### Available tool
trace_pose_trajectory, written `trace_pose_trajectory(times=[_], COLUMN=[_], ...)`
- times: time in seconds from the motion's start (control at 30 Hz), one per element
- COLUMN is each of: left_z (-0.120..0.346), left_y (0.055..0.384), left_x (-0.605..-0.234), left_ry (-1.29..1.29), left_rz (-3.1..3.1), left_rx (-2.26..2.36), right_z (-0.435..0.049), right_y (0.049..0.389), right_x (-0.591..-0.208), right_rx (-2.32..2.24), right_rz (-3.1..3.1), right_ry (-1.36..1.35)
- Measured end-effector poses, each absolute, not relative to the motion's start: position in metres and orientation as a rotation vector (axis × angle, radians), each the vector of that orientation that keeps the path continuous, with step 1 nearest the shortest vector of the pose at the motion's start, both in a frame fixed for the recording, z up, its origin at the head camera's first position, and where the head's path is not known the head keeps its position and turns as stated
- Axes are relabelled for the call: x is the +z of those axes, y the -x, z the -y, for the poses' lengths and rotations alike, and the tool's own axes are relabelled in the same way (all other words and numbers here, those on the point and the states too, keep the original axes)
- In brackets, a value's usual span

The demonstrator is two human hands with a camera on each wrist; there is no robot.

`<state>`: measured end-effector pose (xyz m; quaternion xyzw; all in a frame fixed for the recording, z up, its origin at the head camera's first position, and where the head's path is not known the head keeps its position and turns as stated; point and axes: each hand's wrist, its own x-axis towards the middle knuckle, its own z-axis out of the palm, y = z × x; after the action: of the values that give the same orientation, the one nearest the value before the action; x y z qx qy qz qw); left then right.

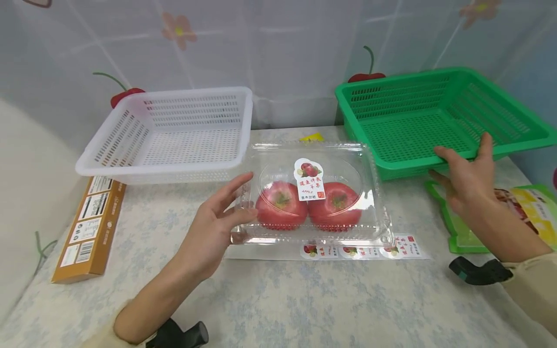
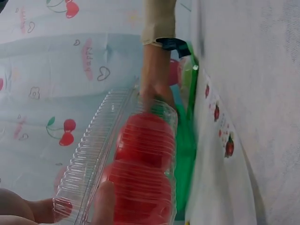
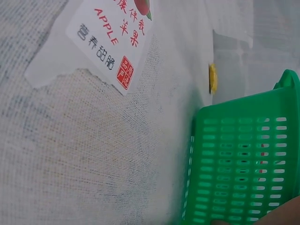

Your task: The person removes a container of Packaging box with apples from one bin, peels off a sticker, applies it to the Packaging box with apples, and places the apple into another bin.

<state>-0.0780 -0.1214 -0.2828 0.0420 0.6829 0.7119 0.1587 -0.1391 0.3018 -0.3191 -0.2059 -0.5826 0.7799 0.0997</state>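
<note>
My left hand (image 1: 213, 227) grips the left side of a clear plastic clamshell box (image 1: 339, 162), its thumb on top. Inside sit two red apples (image 1: 283, 205), which the left wrist view shows through the ribbed plastic. A white apple sticker (image 1: 310, 181) is on the lid. At the right, my right hand (image 1: 472, 186) holds the front rim of the green basket (image 1: 400, 166), some fingers reaching over the edge. The right wrist view shows the basket's slotted side (image 3: 234, 164) and only a bit of that hand. Nothing lies in the green basket.
A white basket (image 1: 161, 174) stands at the back left, over one end of an orange-brown carton (image 1: 89, 229). A strip of apple stickers (image 1: 404, 247) lies under the box. A green packet (image 1: 522, 208) lies below my right forearm. A patterned curtain (image 1: 296, 53) hangs behind.
</note>
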Motion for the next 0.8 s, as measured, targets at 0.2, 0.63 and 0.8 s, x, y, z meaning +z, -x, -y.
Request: trace_pose_trajectory(times=[0.2, 0.63, 0.8], left_z=[0.119, 0.071, 0.028], left_y=[0.083, 0.134, 0.156], left_x=[-0.267, -0.234, -0.225], left_ry=[-0.115, -0.212, -0.189], left_rz=[-1.818, -1.738, -1.740], left_rx=[2.181, 2.425, 2.418], right_z=[-0.303, -0.300, -0.300], right_y=[0.137, 0.141, 0.142], right_x=[-0.321, -0.316, -0.313], right_rx=[2.303, 2.263, 2.272], right_rz=[1.724, 1.786, 1.790], right_ry=[0.612, 0.641, 0.635])
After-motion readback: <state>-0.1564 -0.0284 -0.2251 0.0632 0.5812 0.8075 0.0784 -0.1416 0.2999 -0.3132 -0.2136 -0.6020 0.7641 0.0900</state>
